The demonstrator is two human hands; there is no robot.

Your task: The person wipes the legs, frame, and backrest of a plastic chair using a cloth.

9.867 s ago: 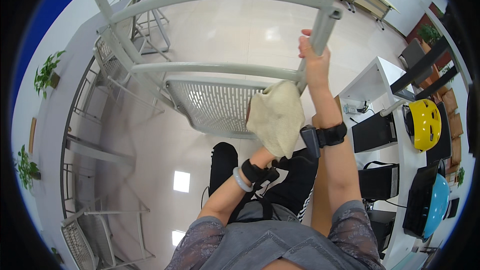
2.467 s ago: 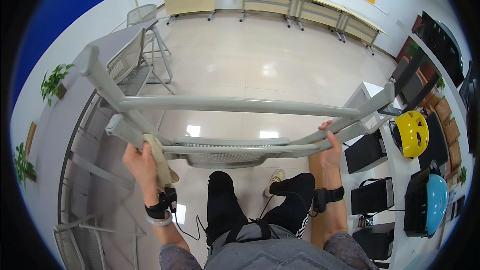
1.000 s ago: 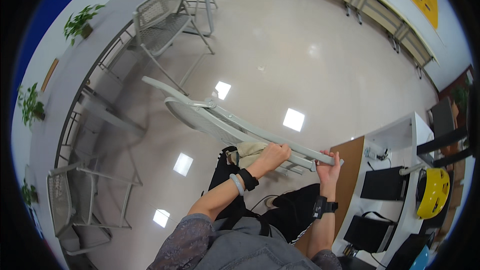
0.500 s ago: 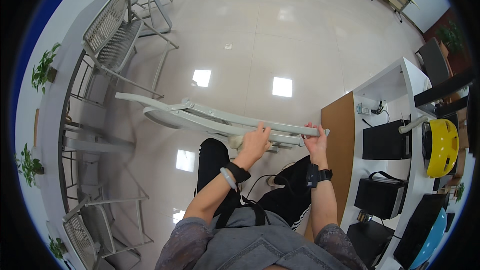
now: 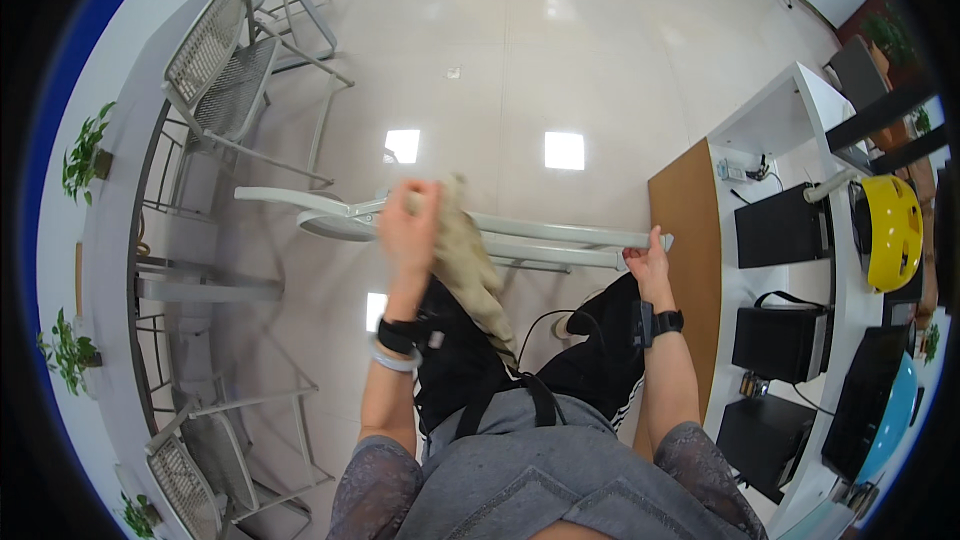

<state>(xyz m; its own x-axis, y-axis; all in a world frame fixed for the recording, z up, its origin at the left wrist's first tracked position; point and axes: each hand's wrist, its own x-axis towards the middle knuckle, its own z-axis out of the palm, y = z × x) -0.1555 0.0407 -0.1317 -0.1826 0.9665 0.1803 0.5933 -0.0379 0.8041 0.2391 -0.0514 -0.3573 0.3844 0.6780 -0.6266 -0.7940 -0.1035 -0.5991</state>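
Observation:
A light grey folding chair lies folded across in front of me, its curved end pointing left. Around its right-hand end, my right hand is closed on the leg tubes. My left hand is raised over the chair's middle, its fingers closed on a beige cloth. The cloth hangs down from that hand toward my lap and covers part of the chair's tubes. Motion blurs the left hand somewhat.
Close on my right stands a white shelf unit with a brown side panel, black boxes and a yellow helmet. To the left are mesh-backed grey chairs along a long table with small plants.
My left hand has moved left and up off the chair's tubes, and the cloth, bunched before, now hangs out long. The right hand stays on the chair's end, which sits slightly farther right.

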